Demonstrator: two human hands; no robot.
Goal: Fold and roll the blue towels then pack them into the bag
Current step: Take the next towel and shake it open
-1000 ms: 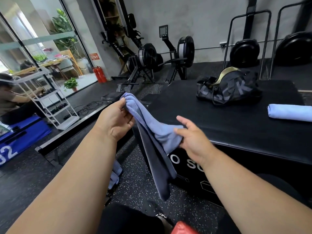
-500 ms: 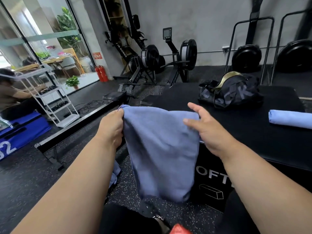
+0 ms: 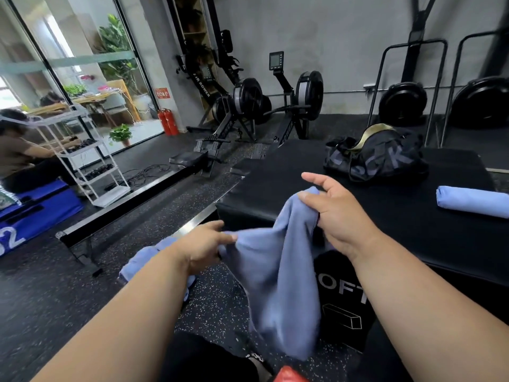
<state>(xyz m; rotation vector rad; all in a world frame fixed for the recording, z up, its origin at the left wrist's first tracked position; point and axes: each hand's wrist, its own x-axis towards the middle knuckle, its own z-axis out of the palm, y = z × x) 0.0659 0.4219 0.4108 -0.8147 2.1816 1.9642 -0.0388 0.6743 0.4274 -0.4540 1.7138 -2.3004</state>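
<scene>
Holding a blue towel [image 3: 278, 274] up in front of the table [image 3: 275, 188], both hands on it. Left hand [image 3: 202, 245] pinching the top edge at about 9 o'clock of the cloth, fingers [image 3: 224, 238] narrow and curled onto the fabric. Right hand [image 3: 338, 216] gripping a bunched corner at about 1 o'clock, higher than the left, index finger sticking out straight, the rest wrapped round the cloth. Rest of the towel hanging loose below the fingers, down past the table's front edge, bit blurry. Second towel already rolled [image 3: 473, 201], lying on the table way off at 3 o'clock. Bag [image 3: 377, 161] sitting on the table at 12 o'clock, beyond the right hand. Another blue heap [image 3: 146, 257] on the floor, partly hidden under the left forearm.
</scene>
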